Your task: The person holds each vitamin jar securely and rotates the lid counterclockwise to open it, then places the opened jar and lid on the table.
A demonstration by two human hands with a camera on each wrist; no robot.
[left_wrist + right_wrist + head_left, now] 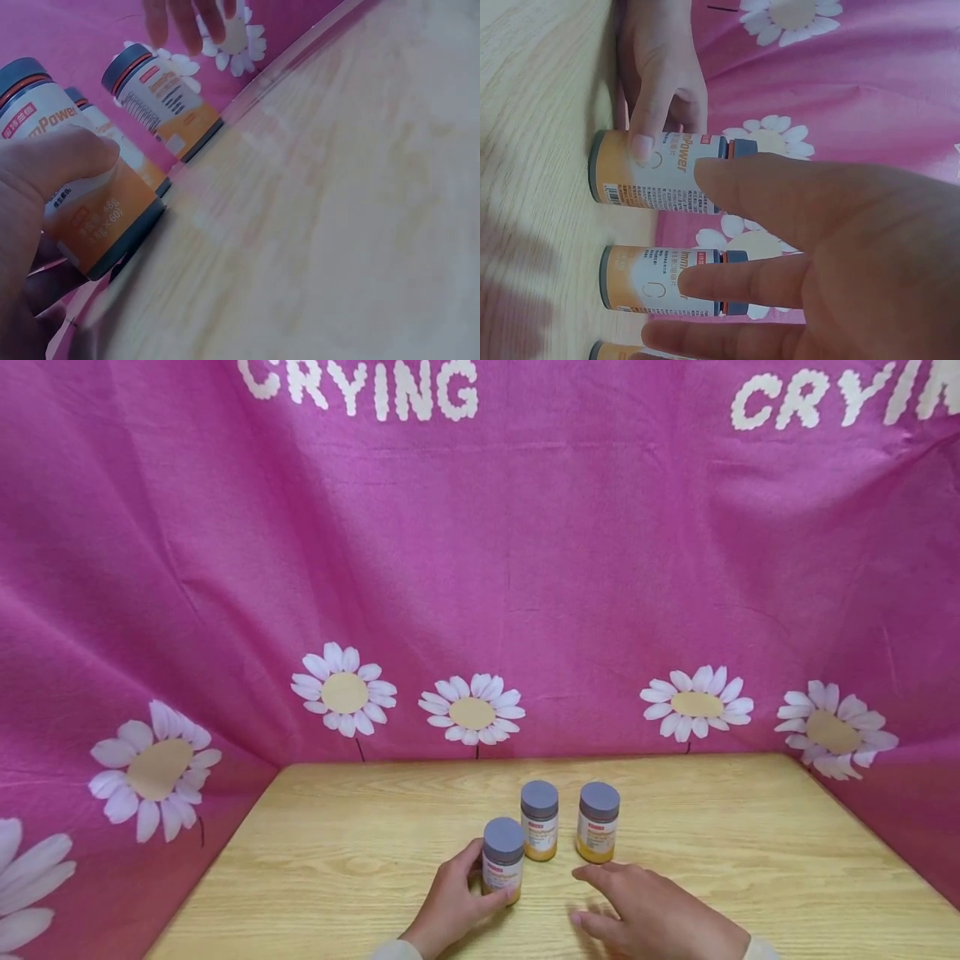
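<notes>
Supplement bottle (pixel 502 858) with a grey cap is in the left hand (pixel 453 897), whose thumb and fingers are curled round its sides; I cannot tell whether its base touches the tabletop (pixel 337 860) or is slightly raised. The right hand (pixel 660 908) has its fingers spread apart and holds nothing; its forefinger reaches near the base of the rightmost bottle (pixel 597 827), though contact is not clear. Between these two bottles, farther back than the held one, the middle bottle (pixel 539 823) stands upright, as does the rightmost. In my judgement, the step in hand is the handling of the one gripped bottle, and the next move calls for a firm, level hold, so that it does not knock its neighbour. Outward from there, the tabletop shows pale wood grain, and its back edge meets a magenta cloth (pixel 570 568). This cloth hangs behind and at both sides, printed with white daisies (pixel 472 713) and, high up, white lettering (pixel 382 391) that reads "CRYING".
</notes>
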